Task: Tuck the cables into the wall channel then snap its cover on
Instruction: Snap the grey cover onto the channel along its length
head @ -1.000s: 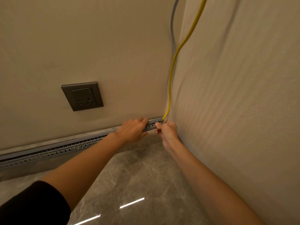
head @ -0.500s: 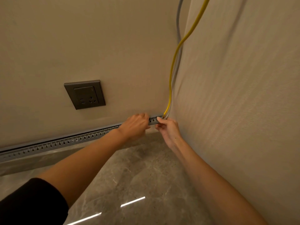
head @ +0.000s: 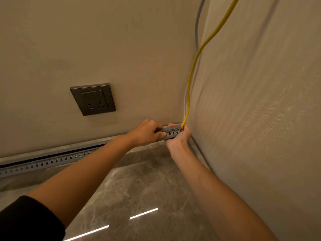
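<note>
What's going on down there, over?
Both hands, left and right, grip slotted wall channel at the corner. Yellow cable enters there. Cover not on.

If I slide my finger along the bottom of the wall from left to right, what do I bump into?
Slotted channel → wall socket just above → left hand → right hand → yellow cable in the corner.

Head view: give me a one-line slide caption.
Both hands, left and right, grip the slotted wall channel in the corner where the yellow cable drops in.
</note>
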The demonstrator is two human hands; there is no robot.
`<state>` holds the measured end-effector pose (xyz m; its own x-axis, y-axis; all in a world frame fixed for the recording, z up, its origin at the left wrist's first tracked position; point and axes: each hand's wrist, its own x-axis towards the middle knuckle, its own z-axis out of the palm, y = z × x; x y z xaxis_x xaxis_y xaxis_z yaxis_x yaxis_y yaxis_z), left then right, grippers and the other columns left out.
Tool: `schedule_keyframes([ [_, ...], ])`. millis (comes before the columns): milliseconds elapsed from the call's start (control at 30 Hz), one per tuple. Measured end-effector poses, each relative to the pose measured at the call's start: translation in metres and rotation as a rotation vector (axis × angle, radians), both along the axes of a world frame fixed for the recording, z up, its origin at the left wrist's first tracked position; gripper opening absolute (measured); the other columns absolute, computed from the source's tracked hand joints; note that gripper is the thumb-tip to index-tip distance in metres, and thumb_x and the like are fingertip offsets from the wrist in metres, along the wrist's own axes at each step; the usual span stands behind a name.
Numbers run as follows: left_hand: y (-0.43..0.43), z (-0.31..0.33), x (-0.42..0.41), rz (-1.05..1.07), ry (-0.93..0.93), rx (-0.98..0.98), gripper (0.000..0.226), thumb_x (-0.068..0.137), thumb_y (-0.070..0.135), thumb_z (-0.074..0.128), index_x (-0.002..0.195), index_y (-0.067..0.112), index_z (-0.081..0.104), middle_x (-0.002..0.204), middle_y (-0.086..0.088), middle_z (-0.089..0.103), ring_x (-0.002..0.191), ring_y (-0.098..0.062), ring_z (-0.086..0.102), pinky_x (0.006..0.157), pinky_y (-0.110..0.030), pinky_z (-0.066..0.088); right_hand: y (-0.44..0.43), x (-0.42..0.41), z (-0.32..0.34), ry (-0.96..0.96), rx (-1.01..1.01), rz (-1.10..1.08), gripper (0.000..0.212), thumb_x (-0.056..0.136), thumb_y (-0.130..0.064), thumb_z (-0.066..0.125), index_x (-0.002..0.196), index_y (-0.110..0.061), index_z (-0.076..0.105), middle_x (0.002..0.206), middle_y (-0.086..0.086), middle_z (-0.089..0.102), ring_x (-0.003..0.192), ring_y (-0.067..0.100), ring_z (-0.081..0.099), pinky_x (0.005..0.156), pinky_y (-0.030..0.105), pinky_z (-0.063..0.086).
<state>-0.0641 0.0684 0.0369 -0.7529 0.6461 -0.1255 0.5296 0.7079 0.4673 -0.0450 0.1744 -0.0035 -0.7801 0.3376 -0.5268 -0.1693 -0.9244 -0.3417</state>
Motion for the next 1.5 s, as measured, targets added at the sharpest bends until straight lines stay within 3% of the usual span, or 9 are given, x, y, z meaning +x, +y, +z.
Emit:
schedule_keyframes([
  [100,0.008,-0.001,-0.001,0.063,-0.024,-0.024,0.024,0.094,0.015,0.049,0.103,0.000,0.065,0.101,-0.023,0.067,0.089,-0.032,0.058,0.068,-0.030,0.036,0.001,-0.001,-0.006,0.011,-0.021,0.015,0.041,0.097,-0.029,0.031,0.060,-0.012,0.037,0.056,0.007,0.043,0.053,0.019,0.042,0.056,0.027,0.039],
  [333,0.024,0.000,0.001,0.082,0.007,-0.130,0.021,0.091,0.008,0.046,0.107,0.001,0.057,0.113,-0.022,0.061,0.102,-0.037,0.057,0.080,-0.040,0.047,-0.001,0.004,-0.010,0.063,-0.075,0.042,0.047,0.094,-0.032,0.029,0.054,-0.011,0.040,0.036,0.006,0.048,0.052,0.020,0.042,0.053,0.026,0.037],
  [533,0.024,0.004,-0.006,0.009,-0.096,-0.217,0.030,0.096,0.009,0.041,0.113,-0.005,0.061,0.087,-0.018,0.054,0.080,-0.028,0.050,0.068,-0.030,0.035,-0.002,0.001,-0.010,0.055,-0.095,-0.017,0.046,0.096,-0.032,0.029,0.055,-0.013,0.038,0.032,0.003,0.047,0.053,0.019,0.042,0.055,0.027,0.037],
  [800,0.022,-0.014,0.006,0.081,0.078,-0.194,0.032,0.089,0.007,0.046,0.119,0.000,0.056,0.116,-0.025,0.062,0.105,-0.040,0.058,0.082,-0.042,0.049,-0.004,0.003,-0.005,0.007,-0.063,0.006,0.049,0.096,-0.032,0.030,0.053,-0.011,0.040,0.030,0.002,0.047,0.041,0.018,0.045,0.049,0.025,0.035],
  [933,0.018,-0.022,0.015,0.012,0.223,-0.236,0.060,0.091,0.006,0.043,0.147,0.005,0.022,0.128,-0.023,0.054,0.113,-0.040,0.054,0.089,-0.045,0.045,-0.004,0.000,-0.005,0.004,-0.104,-0.030,0.045,0.094,-0.030,0.032,0.052,-0.013,0.035,0.028,0.002,0.042,0.042,0.017,0.041,0.055,0.027,0.042],
  [1033,0.014,-0.024,0.013,-0.062,0.293,-0.284,0.067,0.091,0.001,0.041,0.149,0.003,0.007,0.134,-0.022,0.049,0.118,-0.038,0.051,0.093,-0.043,0.041,-0.002,-0.004,-0.007,-0.020,-0.122,-0.019,0.044,0.092,-0.029,0.033,0.051,-0.013,0.033,0.027,0.002,0.039,0.037,0.016,0.037,0.056,0.028,0.045],
  [1233,0.001,-0.021,0.007,-0.210,0.229,-0.282,0.061,0.098,0.014,0.040,0.148,0.003,0.008,0.137,-0.017,0.048,0.119,-0.033,0.051,0.097,-0.038,0.042,0.000,-0.002,-0.009,-0.025,-0.132,-0.007,0.046,0.091,-0.027,0.033,0.048,-0.013,0.031,0.027,0.002,0.036,0.031,0.016,0.035,0.059,0.030,0.049],
  [1367,-0.005,-0.024,0.018,-0.123,0.477,-0.393,0.039,0.096,0.017,0.046,0.132,0.004,0.038,0.127,-0.015,0.046,0.113,-0.031,0.050,0.090,-0.040,0.044,0.005,-0.007,-0.006,-0.022,-0.119,-0.016,0.040,0.093,-0.024,0.032,0.054,-0.015,0.030,0.026,0.001,0.036,0.045,0.016,0.031,0.059,0.028,0.041],
  [1500,-0.001,-0.030,0.026,-0.091,0.529,-0.382,0.036,0.094,0.007,0.042,0.128,-0.004,0.041,0.124,-0.020,0.049,0.111,-0.034,0.050,0.092,-0.041,0.044,0.004,-0.008,-0.006,-0.003,-0.144,-0.020,0.037,0.092,-0.021,0.031,0.055,-0.014,0.032,0.027,0.003,0.037,0.039,0.017,0.035,0.057,0.027,0.041],
])
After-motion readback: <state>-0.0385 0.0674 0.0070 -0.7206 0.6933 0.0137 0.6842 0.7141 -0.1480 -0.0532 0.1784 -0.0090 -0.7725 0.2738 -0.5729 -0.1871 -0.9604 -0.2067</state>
